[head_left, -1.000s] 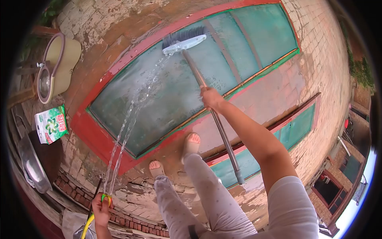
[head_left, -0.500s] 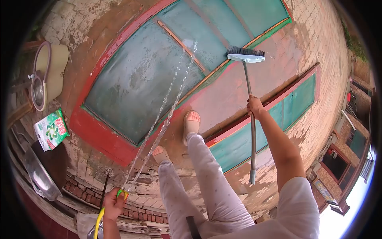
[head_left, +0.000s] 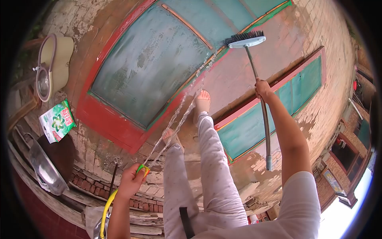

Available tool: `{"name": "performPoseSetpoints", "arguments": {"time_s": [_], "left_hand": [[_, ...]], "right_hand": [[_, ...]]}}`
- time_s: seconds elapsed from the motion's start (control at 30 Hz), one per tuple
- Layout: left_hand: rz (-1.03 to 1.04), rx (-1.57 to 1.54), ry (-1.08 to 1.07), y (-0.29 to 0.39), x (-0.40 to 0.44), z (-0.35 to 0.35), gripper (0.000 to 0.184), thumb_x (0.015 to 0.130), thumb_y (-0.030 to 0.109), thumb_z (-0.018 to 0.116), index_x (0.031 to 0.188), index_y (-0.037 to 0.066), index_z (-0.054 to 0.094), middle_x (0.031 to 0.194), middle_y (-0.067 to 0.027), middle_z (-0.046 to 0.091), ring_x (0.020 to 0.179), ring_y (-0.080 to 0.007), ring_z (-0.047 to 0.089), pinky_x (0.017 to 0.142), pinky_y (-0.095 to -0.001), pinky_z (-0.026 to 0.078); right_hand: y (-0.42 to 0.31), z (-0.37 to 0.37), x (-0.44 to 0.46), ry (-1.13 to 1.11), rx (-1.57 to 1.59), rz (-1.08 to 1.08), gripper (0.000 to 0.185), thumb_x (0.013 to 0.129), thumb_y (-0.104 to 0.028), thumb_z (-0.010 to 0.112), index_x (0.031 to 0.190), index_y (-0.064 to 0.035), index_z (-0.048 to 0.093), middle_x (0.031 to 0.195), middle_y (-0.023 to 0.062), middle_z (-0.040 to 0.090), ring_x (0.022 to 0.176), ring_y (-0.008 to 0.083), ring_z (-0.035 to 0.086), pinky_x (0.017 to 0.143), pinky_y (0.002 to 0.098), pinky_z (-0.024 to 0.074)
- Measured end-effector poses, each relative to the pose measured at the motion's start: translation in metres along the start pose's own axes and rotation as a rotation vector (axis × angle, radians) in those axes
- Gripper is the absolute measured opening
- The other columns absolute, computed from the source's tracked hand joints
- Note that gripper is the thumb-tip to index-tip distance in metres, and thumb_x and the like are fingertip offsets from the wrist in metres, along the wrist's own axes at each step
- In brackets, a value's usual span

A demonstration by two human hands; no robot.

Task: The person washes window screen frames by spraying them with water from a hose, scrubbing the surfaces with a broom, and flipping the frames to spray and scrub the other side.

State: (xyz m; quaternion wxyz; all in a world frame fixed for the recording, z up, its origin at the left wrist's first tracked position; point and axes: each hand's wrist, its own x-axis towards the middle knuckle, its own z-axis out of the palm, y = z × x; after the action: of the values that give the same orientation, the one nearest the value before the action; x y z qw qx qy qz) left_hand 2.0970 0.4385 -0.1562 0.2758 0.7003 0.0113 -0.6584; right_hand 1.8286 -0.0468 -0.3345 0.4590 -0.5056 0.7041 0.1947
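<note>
My left hand [head_left: 132, 181] is closed around the end of a yellow hose [head_left: 106, 211] with a green tip. Two water streams [head_left: 187, 95] shoot from it toward the edge of a large red-framed door panel [head_left: 151, 67] with green-grey panes, lying on the ground. My right hand [head_left: 263, 88] grips the grey handle [head_left: 266, 131] of a broom partway along. The broom head [head_left: 247, 42], pale blue with dark bristles, is at the panel's near right edge; whether the bristles press on it I cannot tell. The panel's surface looks wet.
A second red-framed panel [head_left: 288, 93] lies to the right, beneath my right forearm. On the left are a beige tub [head_left: 61, 63], a green-and-white packet [head_left: 57, 121] and a metal basin [head_left: 45, 167]. My feet stand between the panels. Bricks and planks [head_left: 143, 219] lie near my left arm.
My left hand has moved up and to the right with the hose, and the water now falls closer to the broom head. The broom is slightly further up, and the whole view has shifted.
</note>
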Motion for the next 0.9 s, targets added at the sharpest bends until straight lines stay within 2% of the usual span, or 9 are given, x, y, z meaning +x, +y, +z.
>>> {"name": "performPoseSetpoints", "arguments": {"time_s": [0.17,0.2,0.27,0.3,0.4,0.53,0.63,0.77,0.9], "left_hand": [[-0.079,-0.027,-0.040,-0.019,0.021,0.008,0.018,0.094,0.018,0.047,0.085,0.005,0.055,0.060,0.0021,0.049,0.051,-0.0049,0.043,0.047,-0.0216,0.035],[-0.102,-0.042,-0.032,-0.020,0.026,0.010,0.018,0.093,0.019,0.047,0.085,0.005,0.056,0.059,0.0019,0.050,0.050,-0.0052,0.043,0.047,-0.0224,0.035],[-0.103,-0.018,-0.028,-0.035,0.037,0.010,0.020,0.093,0.022,0.047,0.087,0.006,0.057,0.058,0.0013,0.050,0.049,-0.0062,0.045,0.046,-0.0236,0.036],[-0.094,-0.011,-0.024,-0.039,0.042,0.012,0.019,0.093,0.021,0.046,0.088,0.006,0.057,0.059,0.0013,0.050,0.049,-0.0060,0.045,0.046,-0.0230,0.036],[-0.080,0.021,-0.018,-0.043,0.049,0.015,0.018,0.094,0.018,0.045,0.089,0.005,0.056,0.061,0.0008,0.051,0.049,-0.0058,0.047,0.045,-0.0218,0.036],[-0.083,-0.054,0.043,-0.046,0.050,0.018,0.018,0.094,0.019,0.046,0.087,0.005,0.055,0.061,0.0009,0.051,0.051,-0.0056,0.047,0.046,-0.0206,0.037],[-0.076,-0.097,0.059,-0.053,0.053,0.015,0.018,0.094,0.019,0.046,0.087,0.006,0.055,0.061,0.0012,0.050,0.050,-0.0056,0.046,0.046,-0.0203,0.037],[-0.091,-0.139,0.103,-0.057,0.056,0.016,0.018,0.094,0.019,0.045,0.088,0.006,0.055,0.060,0.0012,0.050,0.049,-0.0058,0.043,0.045,-0.0203,0.035],[-0.073,-0.223,0.167,-0.060,0.050,0.016,0.017,0.094,0.018,0.045,0.088,0.005,0.055,0.060,0.0007,0.050,0.048,-0.0068,0.044,0.045,-0.0211,0.035]], "right_hand": [[0.080,0.098,-0.093,-0.129,-0.245,-0.046,0.048,0.095,-0.040,0.031,0.093,0.0034,0.051,0.066,0.0170,0.055,0.043,0.0255,0.052,0.040,0.0371,0.0434],[0.088,0.117,-0.128,-0.170,-0.346,0.021,0.051,0.094,-0.041,0.030,0.100,0.0048,0.053,0.083,0.0240,0.061,0.062,0.0362,0.061,0.056,0.0428,0.0498],[0.119,0.142,-0.169,-0.264,-0.553,-0.101,0.051,0.093,-0.040,0.031,0.104,0.0033,0.056,0.101,0.0281,0.059,0.102,0.0449,0.051,0.093,0.0452,0.0387],[0.130,0.150,-0.182,-0.263,-0.509,-0.096,0.050,0.093,-0.041,0.033,0.100,0.0029,0.057,0.101,0.0287,0.058,0.103,0.0457,0.050,0.091,0.0457,0.0390],[0.138,0.124,-0.162,-0.261,-0.334,0.017,0.044,0.092,-0.040,0.037,0.088,-0.0007,0.056,0.071,0.0168,0.058,0.065,0.0322,0.057,0.060,0.0404,0.0471],[0.069,0.049,-0.126,-0.057,-0.069,0.065,0.041,0.094,-0.043,0.038,0.080,-0.0051,0.049,0.051,0.0010,0.040,0.037,0.0111,0.038,0.034,0.0285,0.0349],[0.029,0.021,-0.066,0.126,-0.162,-0.024,0.037,0.096,-0.039,0.034,0.081,-0.0060,0.043,0.056,-0.0001,0.035,0.041,0.0097,0.034,0.035,0.0255,0.0320],[0.055,0.093,-0.066,-0.065,-0.214,-0.211,0.037,0.096,-0.037,0.033,0.081,-0.0049,0.044,0.056,0.0012,0.036,0.041,0.0126,0.038,0.037,0.0282,0.0374],[0.180,0.244,-0.162,-0.245,-0.504,-0.383,0.048,0.093,-0.038,0.034,0.101,0.0046,0.055,0.089,0.0314,0.060,0.083,0.0443,0.060,0.077,0.0503,0.0464]]}}
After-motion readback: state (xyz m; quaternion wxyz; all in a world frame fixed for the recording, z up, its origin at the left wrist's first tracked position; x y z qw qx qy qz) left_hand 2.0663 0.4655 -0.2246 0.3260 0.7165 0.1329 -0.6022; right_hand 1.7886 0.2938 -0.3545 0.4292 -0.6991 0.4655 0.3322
